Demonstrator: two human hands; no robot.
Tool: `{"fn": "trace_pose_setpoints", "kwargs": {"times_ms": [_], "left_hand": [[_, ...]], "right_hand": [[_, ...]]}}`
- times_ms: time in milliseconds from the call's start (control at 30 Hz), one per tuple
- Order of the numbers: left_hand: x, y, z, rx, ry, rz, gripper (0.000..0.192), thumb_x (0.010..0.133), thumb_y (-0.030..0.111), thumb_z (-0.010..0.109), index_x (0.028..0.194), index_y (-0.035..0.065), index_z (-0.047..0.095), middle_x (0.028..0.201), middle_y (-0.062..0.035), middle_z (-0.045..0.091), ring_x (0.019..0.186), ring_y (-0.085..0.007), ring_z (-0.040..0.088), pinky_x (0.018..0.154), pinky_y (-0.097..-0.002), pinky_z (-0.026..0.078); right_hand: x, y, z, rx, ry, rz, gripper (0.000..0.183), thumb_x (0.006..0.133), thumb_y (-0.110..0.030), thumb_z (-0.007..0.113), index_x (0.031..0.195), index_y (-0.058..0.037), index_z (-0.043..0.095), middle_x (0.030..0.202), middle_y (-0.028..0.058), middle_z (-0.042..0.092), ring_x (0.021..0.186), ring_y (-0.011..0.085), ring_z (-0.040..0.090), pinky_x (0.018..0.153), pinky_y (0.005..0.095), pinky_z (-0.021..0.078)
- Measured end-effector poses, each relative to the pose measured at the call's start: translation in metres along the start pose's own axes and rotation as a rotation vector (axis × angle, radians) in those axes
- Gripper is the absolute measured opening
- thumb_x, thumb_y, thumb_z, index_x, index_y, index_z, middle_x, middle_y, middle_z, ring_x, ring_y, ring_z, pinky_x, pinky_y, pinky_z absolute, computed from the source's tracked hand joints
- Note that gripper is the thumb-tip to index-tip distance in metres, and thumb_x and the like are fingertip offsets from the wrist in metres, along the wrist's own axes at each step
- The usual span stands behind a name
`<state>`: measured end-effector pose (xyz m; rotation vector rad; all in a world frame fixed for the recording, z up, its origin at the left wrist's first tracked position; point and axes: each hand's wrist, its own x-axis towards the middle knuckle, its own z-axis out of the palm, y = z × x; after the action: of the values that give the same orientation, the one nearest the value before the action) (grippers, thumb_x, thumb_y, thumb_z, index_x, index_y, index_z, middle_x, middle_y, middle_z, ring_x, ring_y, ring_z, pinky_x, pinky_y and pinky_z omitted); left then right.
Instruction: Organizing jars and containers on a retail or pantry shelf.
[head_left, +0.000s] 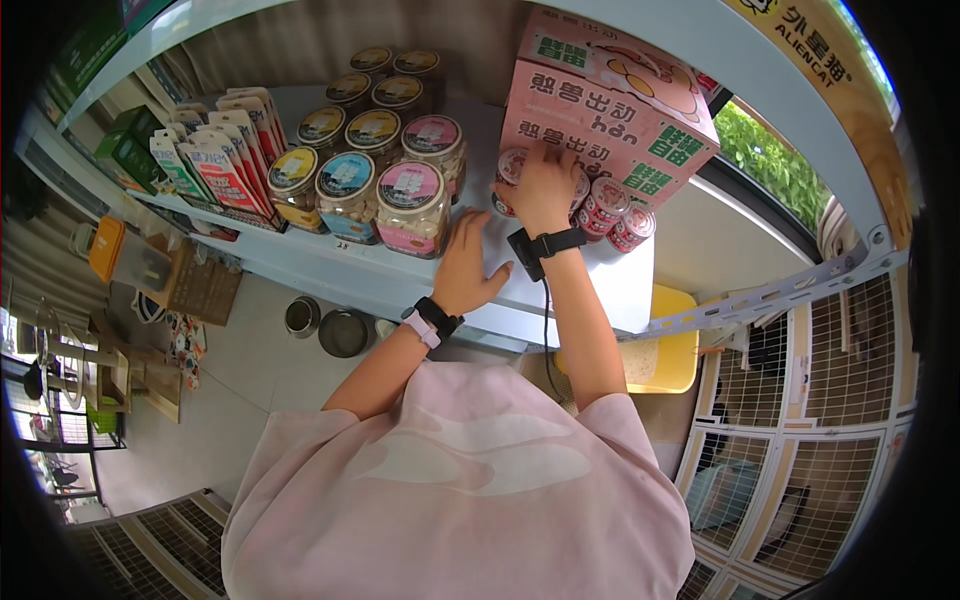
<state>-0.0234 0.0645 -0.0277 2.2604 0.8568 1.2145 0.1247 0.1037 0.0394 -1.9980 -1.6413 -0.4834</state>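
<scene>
My right hand (541, 191) reaches over small pink-labelled cans at the front of a pink cardboard box (592, 112). Its fingers are bent down and partly hidden, so whether they grip a can is unclear. One can (512, 166) shows left of that hand; stacked cans (602, 204) stand to its right. My left hand (466, 266) lies on the white shelf (525, 281), fingers apart and holding nothing. Just left of it is a clear jar with a pink lid (411, 210). Next to that jar stands a blue-lidded jar (347, 196).
More jars with yellow lids (373, 129) fill the shelf behind. Hanging-type packets (229, 161) stand in a row at left. A perforated metal shelf post (780, 289) runs along the right. Below are metal bowls (343, 333), a yellow litter tray (675, 360) and wire-fronted cages (795, 450).
</scene>
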Motion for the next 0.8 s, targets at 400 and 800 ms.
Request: {"fn": "trace_pose_setpoints", "kwargs": {"times_ms": [400, 800], "left_hand": [[0.001, 0.001, 0.001, 0.035, -0.012, -0.009, 0.068, 0.068, 0.013, 0.07, 0.125, -0.0029, 0.037, 0.124, -0.0235, 0.043, 0.121, -0.0442, 0.037, 0.102, -0.0474, 0.031], [0.004, -0.001, 0.006, -0.05, -0.074, -0.18, 0.078, 0.071, 0.016, 0.072, 0.13, -0.0078, 0.028, 0.128, -0.0281, 0.038, 0.122, -0.0429, 0.037, 0.103, -0.0447, 0.031]], "right_hand": [[-0.003, -0.005, -0.011, 0.077, -0.062, 0.061, 0.075, 0.056, -0.032, 0.084, 0.112, 0.002, 0.048, 0.104, 0.0208, 0.06, 0.113, 0.0401, 0.042, 0.09, 0.0485, 0.0346], [-0.105, 0.017, -0.046, 0.681, 0.345, 0.281, 0.029, 0.077, -0.006, 0.064, 0.104, 0.0002, 0.055, 0.111, 0.0163, 0.056, 0.107, 0.0346, 0.048, 0.092, 0.0409, 0.0376]]}}
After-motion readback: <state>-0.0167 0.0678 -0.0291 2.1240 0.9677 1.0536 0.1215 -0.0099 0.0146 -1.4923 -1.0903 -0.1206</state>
